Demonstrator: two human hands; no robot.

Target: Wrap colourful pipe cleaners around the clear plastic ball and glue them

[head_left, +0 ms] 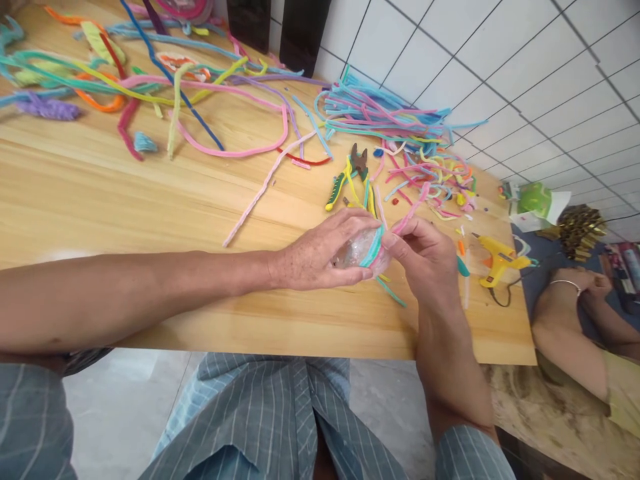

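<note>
My left hand [325, 252] is wrapped round a clear, shiny plastic piece [356, 248], perhaps a cup or bottle part, lying on its side. Around its right end runs a teal pipe cleaner [373, 248]. In the fingertips of my right hand [423, 257] is a pink pipe cleaner [413, 208], pinched at the clear piece's right end with its tip pointing up. My fingers hide part of that end. Just beyond my left hand lie pliers [357, 163] with yellow and green handles.
A bundle of blue and pink pipe cleaners [385, 110] lies by the tiled wall, cut scraps [435, 177] in front. Loose pipe cleaners [235, 155] cover the back left. A yellow glue gun [500, 260] stands at the right edge. Beyond it rests another person's arm [565, 327].
</note>
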